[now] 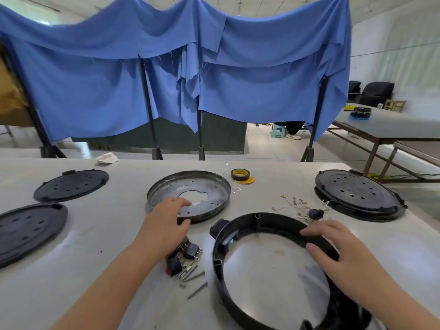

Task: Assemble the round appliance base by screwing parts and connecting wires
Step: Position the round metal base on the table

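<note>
**Ring steadied, metal pan in hand**

Your right hand (pixel 342 253) lies nearest you, fingers spread fairly flat over the far right arc of the black plastic ring (pixel 238 279), thumb on the inner side. That reads as pressing to keep the ring from sliding, not a full grasp. The ring rests flat on the white table (pixel 119 234) directly in front of you, its clip tabs pointing up, which looks like the right way up to receive a part.

Your left hand (pixel 167 222) reaches forward and pinches the near rim of the round metal pan (pixel 190 194), fingers inside, thumb outside under the edge. The pan sits just beyond the ring, apart from it. My guess is you mean to bring the pan to the ring.

Between your forearms lie the black switch parts (pixel 185 254) and loose screws (pixel 192 277), close enough for either hand. Beyond your right hand sits the wire bundle (pixel 300 208) with its black plug.

Farther out: a tape roll (pixel 240 175) behind the pan, two black perforated discs (pixel 71 184) to the left, and an assembled black base (pixel 357 194) at far right, perhaps a reference.
</note>
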Motion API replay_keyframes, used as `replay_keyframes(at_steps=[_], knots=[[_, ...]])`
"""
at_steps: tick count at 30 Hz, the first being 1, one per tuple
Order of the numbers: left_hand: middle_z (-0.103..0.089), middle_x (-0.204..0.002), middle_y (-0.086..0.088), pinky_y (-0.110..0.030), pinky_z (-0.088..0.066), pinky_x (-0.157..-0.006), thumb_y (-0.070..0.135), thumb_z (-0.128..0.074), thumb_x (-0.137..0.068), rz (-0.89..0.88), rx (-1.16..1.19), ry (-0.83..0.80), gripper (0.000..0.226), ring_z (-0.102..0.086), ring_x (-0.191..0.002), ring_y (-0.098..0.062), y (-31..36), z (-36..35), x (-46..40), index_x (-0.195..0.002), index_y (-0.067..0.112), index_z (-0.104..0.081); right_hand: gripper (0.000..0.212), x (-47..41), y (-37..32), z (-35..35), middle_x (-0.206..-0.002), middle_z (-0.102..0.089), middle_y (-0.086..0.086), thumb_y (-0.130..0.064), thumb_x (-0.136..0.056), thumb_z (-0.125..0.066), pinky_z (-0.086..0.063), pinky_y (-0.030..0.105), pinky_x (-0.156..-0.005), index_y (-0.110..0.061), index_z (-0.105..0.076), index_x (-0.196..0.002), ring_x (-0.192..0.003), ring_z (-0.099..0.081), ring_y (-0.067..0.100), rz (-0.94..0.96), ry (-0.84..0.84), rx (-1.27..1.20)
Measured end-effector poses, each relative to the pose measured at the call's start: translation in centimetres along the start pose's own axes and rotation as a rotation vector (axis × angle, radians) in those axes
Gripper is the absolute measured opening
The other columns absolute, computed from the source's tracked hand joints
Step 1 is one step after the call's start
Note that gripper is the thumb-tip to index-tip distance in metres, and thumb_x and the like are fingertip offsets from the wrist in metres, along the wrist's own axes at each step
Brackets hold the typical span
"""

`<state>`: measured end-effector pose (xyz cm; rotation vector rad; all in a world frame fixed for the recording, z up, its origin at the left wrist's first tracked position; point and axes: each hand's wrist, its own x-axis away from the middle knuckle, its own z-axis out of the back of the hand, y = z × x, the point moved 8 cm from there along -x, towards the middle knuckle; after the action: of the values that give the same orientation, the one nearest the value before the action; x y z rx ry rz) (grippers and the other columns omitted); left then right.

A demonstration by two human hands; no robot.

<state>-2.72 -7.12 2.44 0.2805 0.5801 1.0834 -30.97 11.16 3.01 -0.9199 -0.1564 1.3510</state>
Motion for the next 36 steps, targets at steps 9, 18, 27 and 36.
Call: replay_keyframes(at_steps=[9, 18, 27, 36], knots=[[-0.058, -0.117, 0.009, -0.034, -0.042, -0.094, 0.036, -0.055, -0.092, -0.031, -0.304, -0.037, 0.026, -0.053, -0.112, -0.013, -0.8, -3.0, -2.9, -0.117, 0.028, -0.061, 0.027, 1.3, 0.1, -1.0, -0.107, -0.055, -0.023, -0.012, -0.083, -0.069, -0.036, 0.021, -0.091, -0.037, -0.067, -0.091, -0.107, -0.052, -0.003, -0.036, -0.035, 0.066], [-0.062, -0.104, 0.004, -0.033, -0.044, -0.08, 0.028, -0.057, -0.093, -0.095, -0.343, 0.034, 0.015, -0.06, -0.097, -0.019, 0.0, -3.3, -3.0, -0.102, 0.019, -0.064, 0.018, 1.5, 0.2, -1.4, -0.107, -0.054, -0.026, -0.02, -0.085, -0.068, -0.036, 0.021, -0.09, -0.038, -0.066, -0.09, -0.106, -0.052, -0.004, -0.067, -0.059, 0.122], [-0.058, -0.078, -0.005, -0.037, -0.043, -0.061, 0.007, -0.072, -0.081, -0.29, -0.216, 0.262, 0.01, -0.057, -0.07, -0.027, 5.7, 0.6, 1.1, -0.078, 0.005, -0.063, 0.024, 1.4, 0.3, -0.4, -0.104, -0.055, -0.023, -0.01, -0.085, -0.065, -0.035, 0.011, -0.086, -0.035, -0.068, -0.086, -0.106, -0.049, -0.008, -0.045, 0.044, 0.004], [-0.054, -0.068, -0.005, -0.04, -0.044, -0.051, 0.004, -0.061, -0.08, -0.632, -0.232, 0.408, 0.009, -0.052, -0.058, -0.028, 12.0, 2.3, 7.8, -0.072, 0.006, -0.065, 0.038, 1.5, 1.6, 1.4, -0.114, -0.045, -0.01, -0.023, -0.087, -0.064, -0.038, 0.024, -0.09, -0.027, -0.053, -0.124, -0.104, -0.05, 0.01, -0.225, 0.072, 0.125]])
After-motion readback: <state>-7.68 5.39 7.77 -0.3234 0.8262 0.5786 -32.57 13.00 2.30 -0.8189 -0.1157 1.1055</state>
